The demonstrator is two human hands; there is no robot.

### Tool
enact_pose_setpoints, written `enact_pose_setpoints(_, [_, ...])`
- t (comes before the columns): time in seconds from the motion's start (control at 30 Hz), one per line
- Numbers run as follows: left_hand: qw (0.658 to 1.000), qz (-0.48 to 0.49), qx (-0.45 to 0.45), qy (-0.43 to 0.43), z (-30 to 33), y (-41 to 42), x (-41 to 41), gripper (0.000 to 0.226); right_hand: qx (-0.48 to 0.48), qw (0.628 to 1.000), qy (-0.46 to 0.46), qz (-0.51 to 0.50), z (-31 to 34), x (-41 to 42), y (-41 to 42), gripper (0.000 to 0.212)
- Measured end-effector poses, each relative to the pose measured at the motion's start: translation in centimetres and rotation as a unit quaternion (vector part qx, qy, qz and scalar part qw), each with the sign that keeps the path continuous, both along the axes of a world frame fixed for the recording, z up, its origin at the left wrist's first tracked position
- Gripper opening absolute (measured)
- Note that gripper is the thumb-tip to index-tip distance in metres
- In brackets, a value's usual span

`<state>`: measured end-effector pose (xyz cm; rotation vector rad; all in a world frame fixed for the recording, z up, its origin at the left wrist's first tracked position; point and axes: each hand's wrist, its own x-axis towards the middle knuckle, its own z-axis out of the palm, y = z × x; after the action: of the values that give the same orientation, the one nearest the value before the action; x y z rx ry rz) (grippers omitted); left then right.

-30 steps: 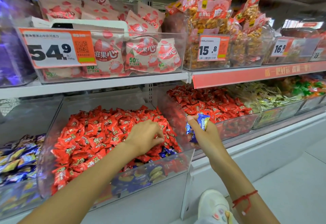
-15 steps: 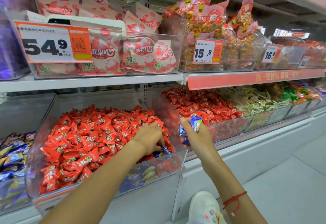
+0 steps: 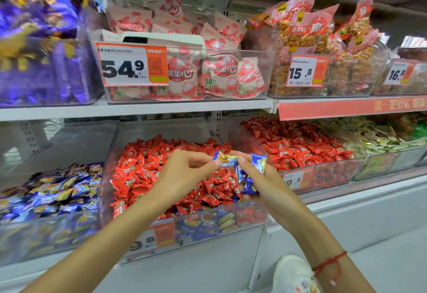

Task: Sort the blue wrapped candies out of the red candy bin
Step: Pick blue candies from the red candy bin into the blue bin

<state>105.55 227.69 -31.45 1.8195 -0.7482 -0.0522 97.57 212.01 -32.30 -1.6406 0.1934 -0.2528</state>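
Shelving (image 3: pixel 161 109) in two tiers is shown, fitted with clear plastic bins. On the upper tier, purple packets (image 3: pixel 39 45), pink-and-white pouches (image 3: pixel 208 71) behind a 54.9 price label (image 3: pixel 131 66), and bags of golden snacks (image 3: pixel 323 45) behind a 15.8 label (image 3: pixel 306 71) are stocked. On the lower tier, the red candy bin (image 3: pixel 184 228) is placed at centre and is heaped with red wrapped candies (image 3: pixel 147 165); several blue wrappers are visible through its front wall, low down beneath the red layer. A neighbouring bin of blue and yellow candies (image 3: pixel 53 191) is set just to its left, and a second bin of red candies (image 3: pixel 298 142) to its right.

Both hands are held above the right front part of the red candy bin. A single blue wrapped candy (image 3: pixel 223 157) is pinched between thumb and fingertips of the left hand (image 3: pixel 182 177), and its other end is touched by the index finger of the right hand (image 3: pixel 265 184). A bunch of blue wrapped candies (image 3: pixel 248 176) is gripped in the curled fingers of the right hand; the exact count cannot be determined, as the wrappers overlap. A red string bracelet (image 3: pixel 330 264) is worn on the right wrist, above a white shoe (image 3: pixel 293 274) on the floor.
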Motion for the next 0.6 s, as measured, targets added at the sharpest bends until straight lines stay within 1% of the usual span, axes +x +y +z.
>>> enact_pose_setpoints(0.1, [0.999, 0.039, -0.021, -0.017, -0.2, 3.3, -1.3, 0.008, -0.050, 0.997, -0.022, 0.054, 0.4, 0.4, 3.5, 0.021])
enact_pose_setpoints(0.17, [0.994, 0.096, 0.001, -0.061, -1.0, 5.9, -1.4, 0.009, -0.078, 0.993, -0.043, 0.083, 0.6, 0.9, 6.1, 0.020])
enact_pose_setpoints(0.2, [0.985, 0.140, 0.020, -0.094, -1.6, 7.4, -1.3, 0.012, -0.083, 0.991, -0.053, 0.093, 0.6, 1.1, 7.4, 0.020])
enact_pose_setpoints(0.23, [0.971, 0.191, 0.045, -0.138, -2.3, 9.1, -1.2, 0.017, -0.082, 0.990, -0.064, 0.098, 0.6, 1.6, 8.7, 0.018])
enact_pose_setpoints(0.27, [0.949, 0.238, 0.078, -0.190, -3.0, 10.8, -1.1, 0.023, -0.076, 0.990, -0.072, 0.097, 0.8, 2.0, 9.9, 0.017])
enact_pose_setpoints(0.3, [0.927, 0.264, 0.123, -0.238, -3.7, 12.4, -0.9, 0.030, -0.069, 0.990, -0.076, 0.093, 1.0, 2.6, 11.1, 0.015])
enact_pose_setpoints(0.33, [0.909, 0.265, 0.170, -0.272, -4.5, 13.8, -0.5, 0.038, -0.062, 0.991, -0.079, 0.089, 1.3, 3.1, 12.2, 0.015])
enact_pose_setpoints(0.4, [0.895, 0.237, 0.242, -0.292, -5.8, 15.9, 0.3, 0.054, -0.065, 0.991, -0.084, 0.086, 2.0, 4.7, 14.3, 0.014])
enact_pose_setpoints(0.47, [0.901, 0.208, 0.262, -0.277, -6.5, 17.0, 0.8, 0.064, -0.104, 0.985, -0.106, 0.090, 2.5, 6.7, 16.0, 0.012])
enact_pose_setpoints(0.6, [0.947, 0.160, 0.181, -0.213, -7.5, 17.6, 0.6, 0.070, -0.248, 0.950, -0.159, 0.100, 2.8, 11.1, 18.6, 0.010])
